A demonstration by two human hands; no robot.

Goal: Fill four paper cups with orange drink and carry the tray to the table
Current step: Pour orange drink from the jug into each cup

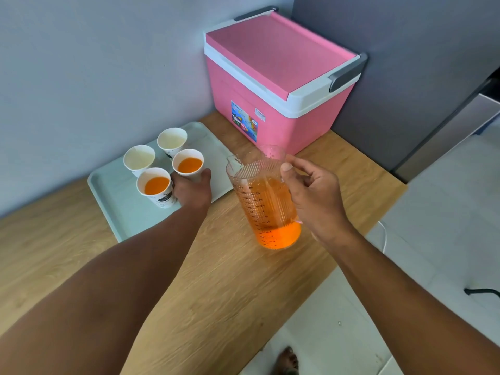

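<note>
From your head camera, your left hand (192, 188) curls around the right-hand filled paper cup (188, 165) on the pale tray (108, 185), which sits on the wooden worktop (216, 280) near the wall. A second filled cup (156, 186) stands just beside your left hand, touching or nearly touching it. Two empty cups (139, 159) (172, 140) stand behind them on the same tray. Your right hand (311, 196) grips the handle side of the clear measuring jug (263, 201), roughly upright and partly full of orange drink, just right of the tray. A pink cooler box (276, 77) sits shut in the corner behind.
</note>
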